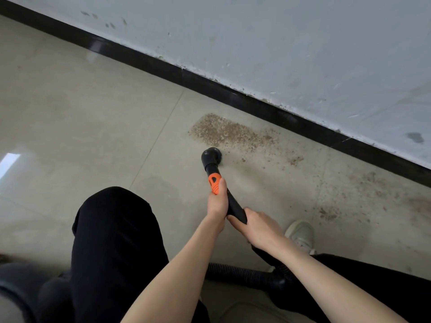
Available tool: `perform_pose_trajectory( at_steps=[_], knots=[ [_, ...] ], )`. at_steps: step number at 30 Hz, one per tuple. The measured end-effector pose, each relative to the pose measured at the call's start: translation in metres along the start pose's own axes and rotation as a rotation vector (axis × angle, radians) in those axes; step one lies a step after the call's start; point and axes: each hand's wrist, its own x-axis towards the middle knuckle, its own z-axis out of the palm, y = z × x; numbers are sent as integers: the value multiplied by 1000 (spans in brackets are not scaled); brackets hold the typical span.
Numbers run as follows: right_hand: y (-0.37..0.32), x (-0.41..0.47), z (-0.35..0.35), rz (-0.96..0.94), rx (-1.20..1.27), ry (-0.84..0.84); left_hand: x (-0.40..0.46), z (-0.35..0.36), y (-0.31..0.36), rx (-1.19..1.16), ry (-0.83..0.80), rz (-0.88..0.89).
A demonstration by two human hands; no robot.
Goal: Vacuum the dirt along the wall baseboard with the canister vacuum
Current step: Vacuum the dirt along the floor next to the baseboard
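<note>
A patch of brown dirt (231,132) lies on the beige tile floor just in front of the black baseboard (256,106). The vacuum's round black nozzle (211,156) rests on the floor at the patch's near edge. Behind it the black wand carries an orange collar (214,180). My left hand (218,199) grips the wand at that collar, thumb along the top. My right hand (258,223) grips the wand just behind it. The ribbed black hose (245,273) runs along the floor below my arms.
Thinner dirt is scattered at the right (331,212) near the baseboard. My black-trousered left knee (116,220) is raised at the left. A white shoe (300,234) stands at the right. A dark rounded shape, perhaps the canister (21,287), fills the bottom left corner.
</note>
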Motion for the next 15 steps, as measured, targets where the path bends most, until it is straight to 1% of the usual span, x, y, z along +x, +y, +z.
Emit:
perform_pose_trajectory(
  at_steps=[3, 7, 12, 15],
  knots=[
    [2, 0, -1, 23, 18, 22, 4, 6, 2, 14, -26, 16],
    [-9, 10, -3, 8, 3, 2, 14, 0, 8, 25, -26, 28],
    [-40, 36, -10, -80, -165, -5, 34, -28, 28, -66, 29, 28],
    [-65, 60, -18, -149, -208, 3, 48, -46, 52, -140, 64, 35]
  ],
)
